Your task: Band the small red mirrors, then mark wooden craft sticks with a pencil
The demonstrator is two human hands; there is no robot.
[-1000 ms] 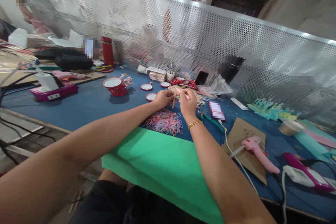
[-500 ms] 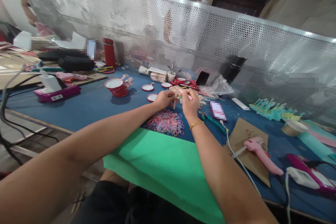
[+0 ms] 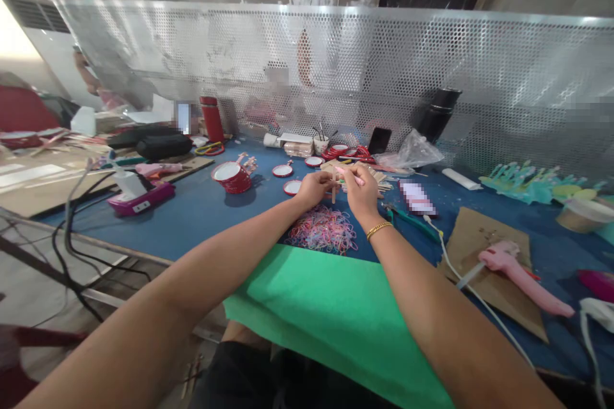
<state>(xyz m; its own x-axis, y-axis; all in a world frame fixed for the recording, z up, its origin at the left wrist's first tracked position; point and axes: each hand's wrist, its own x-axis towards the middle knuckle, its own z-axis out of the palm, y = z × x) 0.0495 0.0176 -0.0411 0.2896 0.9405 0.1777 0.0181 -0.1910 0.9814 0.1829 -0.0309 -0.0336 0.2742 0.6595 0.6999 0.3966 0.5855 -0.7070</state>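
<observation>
My left hand (image 3: pixel 316 189) pinches a flat wooden craft stick (image 3: pixel 334 195), which stands upright between the fingertips. Close beside it, my right hand (image 3: pixel 363 193) is closed around a slim pink pen-like tool (image 3: pixel 341 170), its tip pointing left towards the stick. Whether the tip touches the wood I cannot tell. Just below both hands lies a heap of small coloured elastic bands (image 3: pixel 323 230). Behind the right hand, a bundle of wooden sticks (image 3: pixel 382 183) is partly hidden. A green sheet (image 3: pixel 326 313) covers my lap and the table's front edge.
Red-rimmed round pieces (image 3: pixel 231 177) are stacked left of my hands. To the right lie pliers (image 3: pixel 412 222), a phone (image 3: pixel 417 198) on a white cable, and a pink glue gun (image 3: pixel 522 275) over cardboard (image 3: pixel 463 236). A perforated metal screen (image 3: pixel 240 64) bounds the back.
The head view has levelled and swung slightly, so the bench appears farther right and a little lower. Both hands keep their grips, close together at the stick.
</observation>
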